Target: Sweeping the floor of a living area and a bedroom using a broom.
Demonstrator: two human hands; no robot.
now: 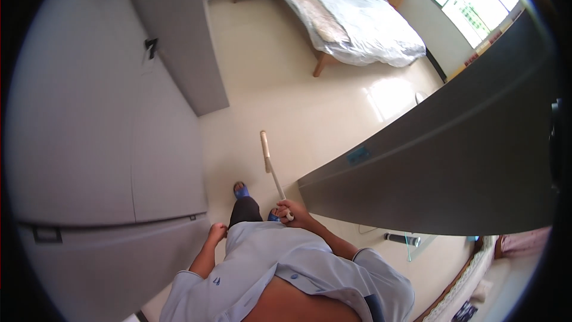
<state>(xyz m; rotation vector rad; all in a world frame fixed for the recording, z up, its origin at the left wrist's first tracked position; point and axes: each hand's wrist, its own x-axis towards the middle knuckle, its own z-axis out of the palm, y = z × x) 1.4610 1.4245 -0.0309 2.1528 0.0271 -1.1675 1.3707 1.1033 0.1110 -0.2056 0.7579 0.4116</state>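
Observation:
My right hand [292, 212] grips the pale handle of a long-handled floor-cleaning tool [278, 183] in front of my body. The tool's narrow cream head [265, 147] crosses the far end of the handle, low over or on the tiled floor [250, 94]; I cannot tell if it touches. My left hand [218, 231] hangs at my left side with its fingers curled, and nothing shows in it. It is nearest to the grey panel on the left. Blue slippers [241, 191] are on my feet, the right one partly hidden behind my right hand.
A grey door [98, 98] with a black handle [151, 48] stands close on my left. A large dark panel [429, 165] rises on my right. Ahead is a bed [357, 18] under clear plastic, beside a window [469, 0]. A dark cylinder [402, 239] lies at lower right.

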